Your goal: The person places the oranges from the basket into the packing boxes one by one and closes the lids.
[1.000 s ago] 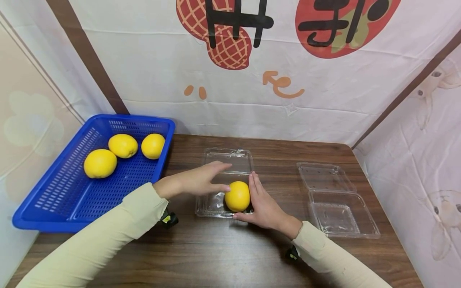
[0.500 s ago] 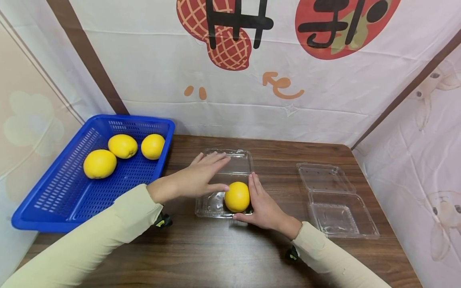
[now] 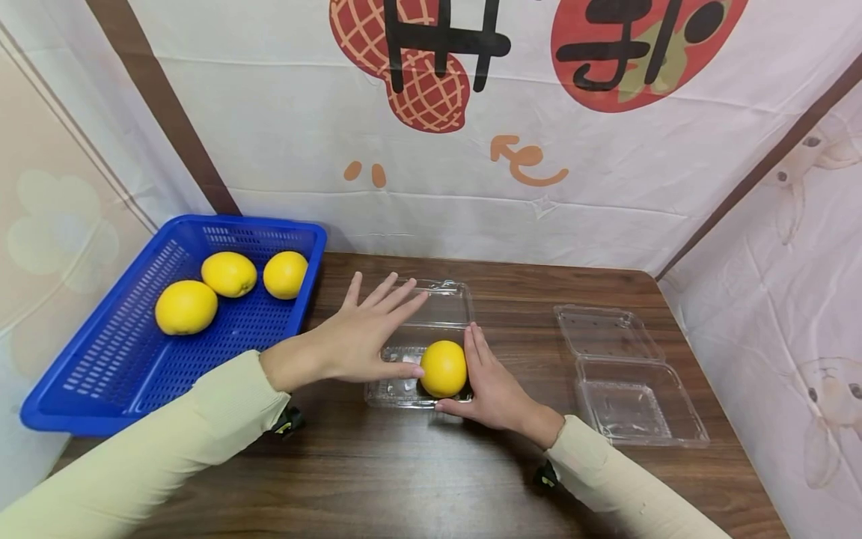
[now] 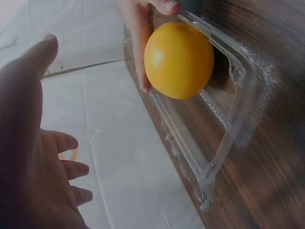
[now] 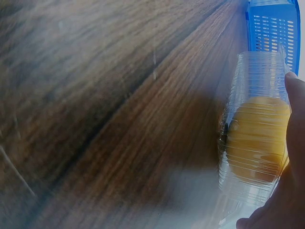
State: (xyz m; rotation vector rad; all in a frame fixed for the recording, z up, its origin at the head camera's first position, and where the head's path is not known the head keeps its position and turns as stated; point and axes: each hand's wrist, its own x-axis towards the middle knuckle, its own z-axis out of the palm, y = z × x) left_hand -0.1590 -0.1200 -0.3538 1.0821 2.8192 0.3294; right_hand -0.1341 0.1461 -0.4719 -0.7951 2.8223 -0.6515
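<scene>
A round yellow orange (image 3: 443, 369) sits in the right part of a clear plastic clamshell box (image 3: 397, 393), whose lid (image 3: 450, 303) lies folded back behind it. My left hand (image 3: 346, 340) hovers over the box's left side with fingers spread, its thumb tip close by the orange in the head view. Against the box's right side rests my right hand (image 3: 497, 391), fingers straight and thumb at the front corner. The left wrist view has the same orange (image 4: 178, 59) standing above the box rim. From the right wrist, the orange (image 5: 257, 140) shows through the ribbed plastic wall.
On the left stands a blue perforated basket (image 3: 141, 408) holding several oranges (image 3: 186, 307). A second clear clamshell box (image 3: 629, 410) lies open on the right of the wooden table (image 3: 417, 479). A printed cloth wall (image 3: 283, 135) rises behind the table.
My left hand has drawn back leftward and spread its fingers wide, its thumb shifting slightly off the orange. The right hand, the orange and the box have stayed in place.
</scene>
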